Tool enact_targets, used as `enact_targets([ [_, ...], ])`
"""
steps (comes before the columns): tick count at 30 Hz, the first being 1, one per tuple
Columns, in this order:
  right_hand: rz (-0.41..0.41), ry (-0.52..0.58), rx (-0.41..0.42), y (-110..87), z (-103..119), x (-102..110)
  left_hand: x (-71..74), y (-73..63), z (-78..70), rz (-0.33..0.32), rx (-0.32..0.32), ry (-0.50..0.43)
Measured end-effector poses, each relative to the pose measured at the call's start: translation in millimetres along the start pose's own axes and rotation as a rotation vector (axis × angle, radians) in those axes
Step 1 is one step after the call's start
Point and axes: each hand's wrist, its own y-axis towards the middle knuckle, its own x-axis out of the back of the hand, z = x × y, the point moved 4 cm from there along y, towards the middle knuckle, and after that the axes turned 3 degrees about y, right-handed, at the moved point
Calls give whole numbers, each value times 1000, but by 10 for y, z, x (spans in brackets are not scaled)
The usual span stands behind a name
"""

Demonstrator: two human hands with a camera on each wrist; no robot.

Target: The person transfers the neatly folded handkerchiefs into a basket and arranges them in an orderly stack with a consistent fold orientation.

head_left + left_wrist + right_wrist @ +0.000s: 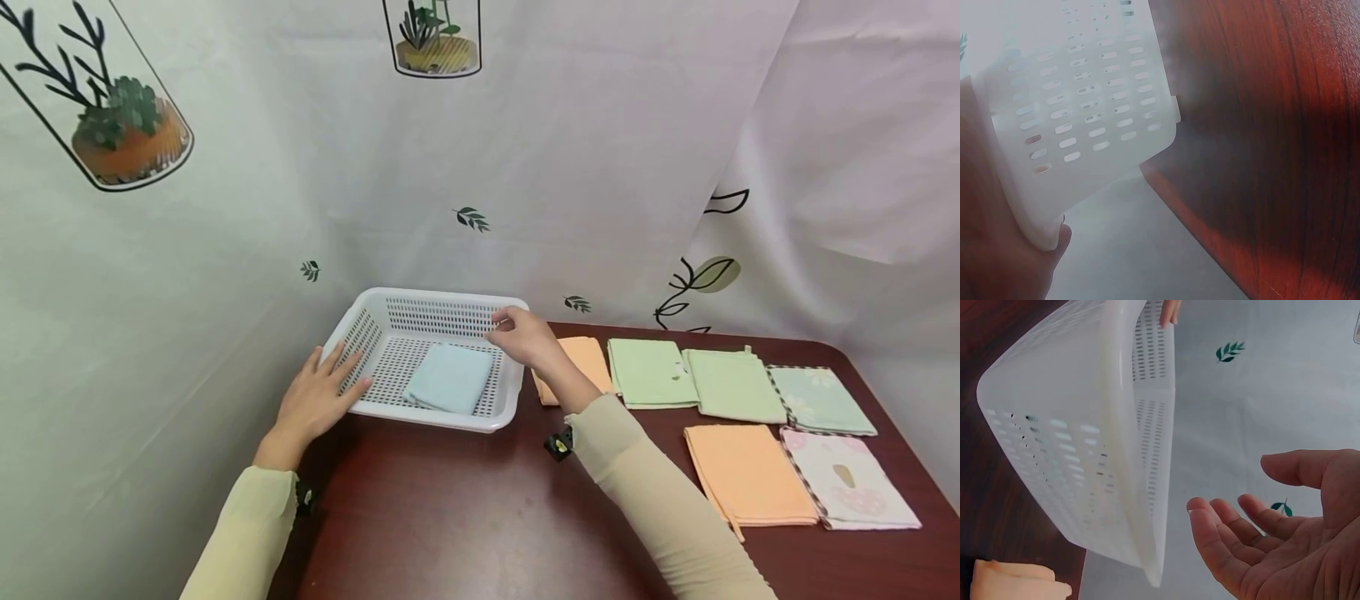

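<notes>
A white perforated plastic basket [435,298] stands at the table's back left, with a folded light blue cloth [452,377] lying on its floor. My left hand [317,398] rests on the basket's left rim, fingers spread and reaching inward. In the left wrist view the basket's slotted side [1085,106] fills the upper left, and part of the hand [1004,244] lies along the rim. Above the basket's right end is my right hand [525,337], its fingers loosely bent. The right wrist view shows that hand [1285,537] holding nothing, apart from the rim [1119,425].
Right of the basket, folded cloths lie in two rows on the dark red table [435,500]: orange [585,362], green [651,375], another green [735,385], pale blue-green [821,400], orange [752,475] and pink-white [847,479]. A patterned curtain [600,167] hangs behind.
</notes>
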Motion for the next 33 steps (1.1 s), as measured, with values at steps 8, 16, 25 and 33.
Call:
enact_targets([
  [8, -3, 12, -7, -28, -97, 105, -4, -5, -2, -4, 1, 1],
  [16, 5, 41, -33, -46, -191, 191, -6, -8, -2, 0, -5, 2],
  [25, -12, 46, -58, -81, -261, 288, -6, -4, 10, -7, -6, 1],
  [33, -28, 60, -78, -103, -321, 357, -7, 2, -1, -10, -6, -1],
])
